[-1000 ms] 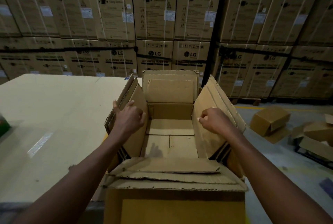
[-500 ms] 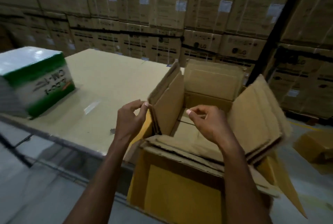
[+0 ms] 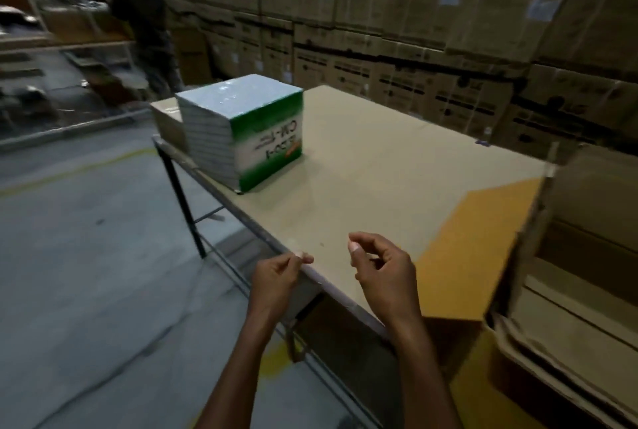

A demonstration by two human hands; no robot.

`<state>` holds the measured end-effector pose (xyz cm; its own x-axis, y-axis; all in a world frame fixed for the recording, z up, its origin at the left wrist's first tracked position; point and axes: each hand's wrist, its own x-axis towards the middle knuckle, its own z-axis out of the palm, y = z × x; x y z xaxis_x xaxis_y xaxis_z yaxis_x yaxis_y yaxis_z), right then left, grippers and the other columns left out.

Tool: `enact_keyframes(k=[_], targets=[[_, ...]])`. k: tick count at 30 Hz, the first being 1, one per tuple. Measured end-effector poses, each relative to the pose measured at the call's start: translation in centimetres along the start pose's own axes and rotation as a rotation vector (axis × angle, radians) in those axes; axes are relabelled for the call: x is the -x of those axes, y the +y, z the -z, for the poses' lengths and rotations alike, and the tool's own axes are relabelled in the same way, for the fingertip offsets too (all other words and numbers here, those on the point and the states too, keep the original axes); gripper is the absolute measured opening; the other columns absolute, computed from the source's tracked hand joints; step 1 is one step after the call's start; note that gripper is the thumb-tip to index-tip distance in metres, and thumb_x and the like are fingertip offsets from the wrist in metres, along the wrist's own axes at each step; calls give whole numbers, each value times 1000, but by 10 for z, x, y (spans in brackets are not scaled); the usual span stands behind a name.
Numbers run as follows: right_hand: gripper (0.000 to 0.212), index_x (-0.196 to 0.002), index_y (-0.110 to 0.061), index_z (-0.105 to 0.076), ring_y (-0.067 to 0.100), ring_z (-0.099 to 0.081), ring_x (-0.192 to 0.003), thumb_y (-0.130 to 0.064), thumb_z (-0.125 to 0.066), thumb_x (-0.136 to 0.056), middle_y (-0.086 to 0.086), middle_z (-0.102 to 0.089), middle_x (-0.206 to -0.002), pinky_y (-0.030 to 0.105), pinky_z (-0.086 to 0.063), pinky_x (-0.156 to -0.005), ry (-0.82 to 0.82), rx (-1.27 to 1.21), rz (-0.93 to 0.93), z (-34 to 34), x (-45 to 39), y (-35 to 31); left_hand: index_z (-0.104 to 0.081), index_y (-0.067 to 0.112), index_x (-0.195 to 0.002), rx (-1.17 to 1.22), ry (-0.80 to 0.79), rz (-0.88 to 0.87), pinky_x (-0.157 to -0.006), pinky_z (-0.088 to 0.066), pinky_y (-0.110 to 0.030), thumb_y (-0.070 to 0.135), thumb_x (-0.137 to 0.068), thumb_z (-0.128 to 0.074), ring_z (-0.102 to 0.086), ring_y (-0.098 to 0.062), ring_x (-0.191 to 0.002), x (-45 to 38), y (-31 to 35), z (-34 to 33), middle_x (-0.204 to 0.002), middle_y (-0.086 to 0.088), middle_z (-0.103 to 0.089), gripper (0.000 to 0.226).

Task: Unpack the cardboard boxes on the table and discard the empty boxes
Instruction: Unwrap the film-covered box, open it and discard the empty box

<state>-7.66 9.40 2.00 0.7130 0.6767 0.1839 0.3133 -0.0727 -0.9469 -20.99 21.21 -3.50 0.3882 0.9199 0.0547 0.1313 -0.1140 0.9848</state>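
Cardboard box (image 3: 538,256) sits open just right of the right hand (image 3: 383,271), table (image 3: 362,166) under both hands, left hand (image 3: 276,275) and right loosely curled, gripping nothing.

A printed box (image 3: 241,132) stands on the table (image 3: 373,166) near its far left corner, an open cardboard box (image 3: 538,256) at the right edge, stacked cartons (image 3: 379,14) behind, both hands (image 3: 276,276) (image 3: 383,273) over the near edge.
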Motion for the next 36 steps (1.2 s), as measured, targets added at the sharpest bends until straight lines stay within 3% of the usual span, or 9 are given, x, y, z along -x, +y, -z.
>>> enact_keyframes(k=[3,7,13,18,23,26,33,35,36], targets=[[15,-107,-29,-76,2,-70,-88,-22,-68,-97,-15,-75,-100,21,-55,-75,-67,-19,-26,-64,-20,11,-81,28,-86,-20,15,45,-80,-55,-23,28,-100,-60,-70,1,-89,-30,-21,41,-88,14,-78,25],[16,-106,-27,-76,-8,-65,-92,-17,-69,-96,-16,-74,-102,7,-49,-71,-122,-6,-96,-131,-45,27,-81,29,-86,-4,94,90,-70,-48,-9,30,-100,-61,-67,9,-90,-63,-43,81,-88,23,-76,24],[21,-108,-32,-71,-4,-63,-99,-16,-68,-97,-18,-70,-103,6,-47,-70,-207,33,-153,-206,-112,45,-82,28,-88,10,145,183,-81,-47,-15,30,-99,-63,-67,10,-94,-134,-79,113,-92,22,-77,22],[18,-111,-27,-73,5,-65,-102,-19,-68,-97,-11,-71,-106,8,-45,-73,-223,59,-172,-263,-190,58,-81,30,-92,-45,117,188,-74,-45,-11,34,-100,-59,-63,17,-89,-215,-87,130,-81,35,-70,24],[17,-113,-24,-73,8,-65,-104,-21,-67,-98,-10,-71,-107,8,-43,-76,-250,93,-151,-312,-273,52,-81,29,-91,-44,131,182,-71,-44,-9,32,-101,-58,-64,14,-88,-311,-83,153,-87,25,-74,25],[20,-117,-21,-74,10,-66,-106,-22,-67,-97,-8,-72,-109,19,-51,-84,-223,86,-137,-338,-315,44,-81,30,-89,-22,162,166,-73,-46,-14,30,-101,-59,-66,11,-84,-368,-86,167,-89,17,-75,25],[38,-139,-30,-60,1,-57,-107,-37,-61,-101,-7,-57,-138,0,-43,-71,-76,35,-73,-390,-385,5,-78,32,-93,-43,152,32,-77,-48,-22,29,-101,-59,-64,-2,-101,-493,-78,208,-100,16,-74,21],[43,-142,-33,-57,-2,-57,-109,-40,-62,-100,-9,-51,-142,4,-46,-83,9,25,-26,-406,-401,-7,-76,35,-100,-67,153,-66,-82,-51,-22,29,-101,-59,-64,-4,-104,-530,-76,223,-109,8,-73,18],[44,-143,-34,-56,4,-58,-116,-41,-62,-100,-8,-48,-145,15,-50,-93,47,24,-20,-414,-408,-12,-74,38,-103,-50,156,-104,-85,-51,-21,28,-101,-60,-63,-3,-106,-547,-75,229,-114,6,-71,17]])
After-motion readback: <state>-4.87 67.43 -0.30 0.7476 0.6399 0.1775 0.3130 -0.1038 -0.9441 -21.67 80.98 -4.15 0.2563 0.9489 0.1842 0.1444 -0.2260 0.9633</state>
